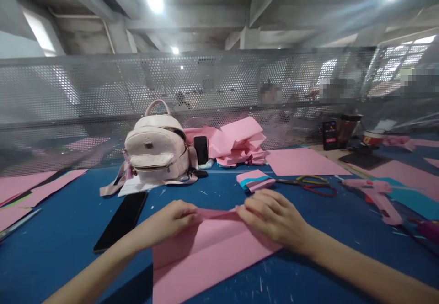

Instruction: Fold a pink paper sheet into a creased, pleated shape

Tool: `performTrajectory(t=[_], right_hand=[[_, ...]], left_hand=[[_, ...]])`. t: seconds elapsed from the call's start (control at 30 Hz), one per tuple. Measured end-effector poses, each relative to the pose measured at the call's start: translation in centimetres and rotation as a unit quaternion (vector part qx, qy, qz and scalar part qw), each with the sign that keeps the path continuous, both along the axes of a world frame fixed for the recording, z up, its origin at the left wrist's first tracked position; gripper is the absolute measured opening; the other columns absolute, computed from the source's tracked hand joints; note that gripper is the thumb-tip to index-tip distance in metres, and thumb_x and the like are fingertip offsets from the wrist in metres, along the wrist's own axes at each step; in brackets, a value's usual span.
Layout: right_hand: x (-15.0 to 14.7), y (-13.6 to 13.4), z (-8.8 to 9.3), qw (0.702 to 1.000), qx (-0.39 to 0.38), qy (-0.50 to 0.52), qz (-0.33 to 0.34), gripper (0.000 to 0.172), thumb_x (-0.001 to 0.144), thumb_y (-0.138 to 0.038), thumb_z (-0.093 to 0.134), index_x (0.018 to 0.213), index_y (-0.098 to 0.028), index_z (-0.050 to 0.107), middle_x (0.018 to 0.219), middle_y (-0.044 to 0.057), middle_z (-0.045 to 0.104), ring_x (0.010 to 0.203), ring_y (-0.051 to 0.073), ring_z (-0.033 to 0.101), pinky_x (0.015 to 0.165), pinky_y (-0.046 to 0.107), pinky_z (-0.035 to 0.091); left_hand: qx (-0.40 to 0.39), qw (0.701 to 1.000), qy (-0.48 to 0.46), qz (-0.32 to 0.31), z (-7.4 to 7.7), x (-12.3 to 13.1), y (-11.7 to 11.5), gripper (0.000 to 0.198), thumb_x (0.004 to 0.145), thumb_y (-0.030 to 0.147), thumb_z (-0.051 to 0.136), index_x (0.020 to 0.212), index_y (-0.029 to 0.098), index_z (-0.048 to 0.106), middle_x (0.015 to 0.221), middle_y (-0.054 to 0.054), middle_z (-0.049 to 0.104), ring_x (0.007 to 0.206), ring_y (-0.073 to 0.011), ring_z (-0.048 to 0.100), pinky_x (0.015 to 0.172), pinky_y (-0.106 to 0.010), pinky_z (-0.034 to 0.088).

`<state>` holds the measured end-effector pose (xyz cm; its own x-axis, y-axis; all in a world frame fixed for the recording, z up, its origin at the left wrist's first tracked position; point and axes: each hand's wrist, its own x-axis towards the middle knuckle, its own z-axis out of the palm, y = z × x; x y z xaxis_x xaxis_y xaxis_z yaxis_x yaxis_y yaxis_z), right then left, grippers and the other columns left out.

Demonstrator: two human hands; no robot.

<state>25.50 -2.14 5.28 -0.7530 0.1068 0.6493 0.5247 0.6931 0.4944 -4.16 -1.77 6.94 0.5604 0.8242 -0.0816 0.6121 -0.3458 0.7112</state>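
Note:
A sheet of pink paper [206,260] lies before me on the blue table, its far edge bent up between my hands. My left hand [178,219] pinches that far edge on the left side. On the right, my right hand [272,215] grips the same edge with its fingers curled over it. A shallow crease runs across the sheet below the hands. Just beyond my right hand sits a small folded pink piece with a blue stripe [255,180]. Scissors with red and yellow handles [313,184] lie to its right.
A black phone [120,221] lies left of my left arm, before a pale pink backpack [156,151]. Crumpled pink paper [238,141] is piled at the back. A pink glue gun [377,194] lies right. A perforated metal screen [212,89] borders the blue table [65,235].

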Motion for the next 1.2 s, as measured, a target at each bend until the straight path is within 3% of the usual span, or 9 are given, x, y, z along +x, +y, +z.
performTrajectory(t=[0.13,0.23,0.3,0.4,0.5,0.7,0.87,1.07,1.2], right_hand=[[-0.6,-1.9,-0.1,0.997,0.028,0.027,0.074,0.028,0.092,-0.002,0.046,0.099,-0.022,0.065,0.096,0.0,0.064,0.097,0.016,0.053,0.102,0.032,0.037],[-0.9,-2.3,-0.1,0.998,0.008,0.021,0.065,0.022,0.095,-0.011,0.048,0.102,-0.022,0.065,0.1,0.0,0.066,0.1,0.017,0.052,0.1,0.032,0.036],[-1.3,-2.2,-0.1,0.993,-0.112,-0.001,0.043,0.023,0.1,-0.027,0.043,0.103,-0.019,0.064,0.098,0.004,0.067,0.093,0.02,0.053,0.091,0.034,0.039],[-1.9,-2.2,-0.1,0.947,-0.318,-0.031,0.026,0.039,0.102,-0.041,0.032,0.098,-0.017,0.062,0.088,0.007,0.065,0.079,0.021,0.053,0.076,0.034,0.041],[-2.5,-2.2,-0.2,0.919,-0.39,-0.054,0.012,0.04,0.103,-0.041,0.032,0.09,-0.017,0.061,0.081,0.006,0.062,0.074,0.02,0.051,0.07,0.033,0.038],[-3.6,-2.2,0.0,0.929,-0.349,-0.119,0.037,0.033,0.099,-0.041,0.046,0.08,-0.017,0.059,0.09,0.007,0.063,0.084,0.022,0.051,0.072,0.034,0.036],[-4.4,-2.5,0.3,0.915,-0.383,-0.121,0.022,0.026,0.098,-0.037,0.047,0.086,-0.017,0.058,0.084,0.006,0.062,0.074,0.02,0.048,0.066,0.032,0.036],[-4.6,-2.4,0.5,0.918,-0.37,-0.138,0.041,0.032,0.096,-0.044,0.051,0.078,-0.018,0.057,0.081,0.003,0.06,0.076,0.019,0.05,0.064,0.031,0.034],[-3.9,-2.4,0.3,0.913,-0.368,-0.158,0.075,0.037,0.094,-0.051,0.055,0.076,-0.019,0.058,0.078,0.0,0.061,0.075,0.017,0.051,0.059,0.031,0.029]], left_hand=[[-0.146,0.986,-0.076,-0.013,0.0,-0.1,-0.7,0.041,0.091,0.052,0.05,0.071,0.017,0.056,0.06,0.006,0.038,0.053,-0.0099,0.03,0.049,-0.023,0.024],[-0.212,0.97,-0.122,-0.005,-0.4,-0.2,-1.3,0.044,0.089,0.058,0.052,0.067,0.02,0.044,0.061,0.007,0.029,0.054,-0.0098,0.022,0.05,-0.024,0.02],[-0.222,0.963,-0.152,0.0,-0.7,-0.1,-1.5,0.047,0.088,0.06,0.054,0.066,0.021,0.037,0.065,0.007,0.025,0.058,-0.0107,0.018,0.053,-0.025,0.019],[-0.215,0.959,-0.183,0.006,-0.9,0.1,-1.6,0.051,0.088,0.06,0.054,0.066,0.022,0.029,0.069,0.006,0.019,0.063,-0.0124,0.014,0.056,-0.027,0.017],[-0.212,0.958,-0.195,0.011,-1.0,0.1,-1.7,0.05,0.09,0.058,0.054,0.067,0.023,0.028,0.071,0.005,0.017,0.065,-0.0132,0.012,0.057,-0.028,0.015],[-0.207,0.956,-0.203,0.039,-0.8,-0.4,-2.0,0.048,0.091,0.056,0.055,0.068,0.023,0.029,0.072,0.005,0.019,0.067,-0.0141,0.013,0.059,-0.029,0.014],[-0.216,0.951,-0.217,0.047,-0.8,-0.5,-2.3,0.05,0.086,0.059,0.059,0.067,0.022,0.032,0.071,0.005,0.023,0.068,-0.014,0.017,0.061,-0.028,0.019],[-0.226,0.942,-0.237,0.074,-1.0,-0.3,-2.4,0.051,0.083,0.062,0.062,0.067,0.021,0.035,0.069,0.006,0.025,0.066,-0.013,0.02,0.06,-0.026,0.021],[-0.227,0.929,-0.261,0.128,-1.1,-1.0,-2.7,0.046,0.082,0.059,0.066,0.07,0.02,0.045,0.071,0.004,0.039,0.068,-0.0131,0.035,0.065,-0.025,0.031]])
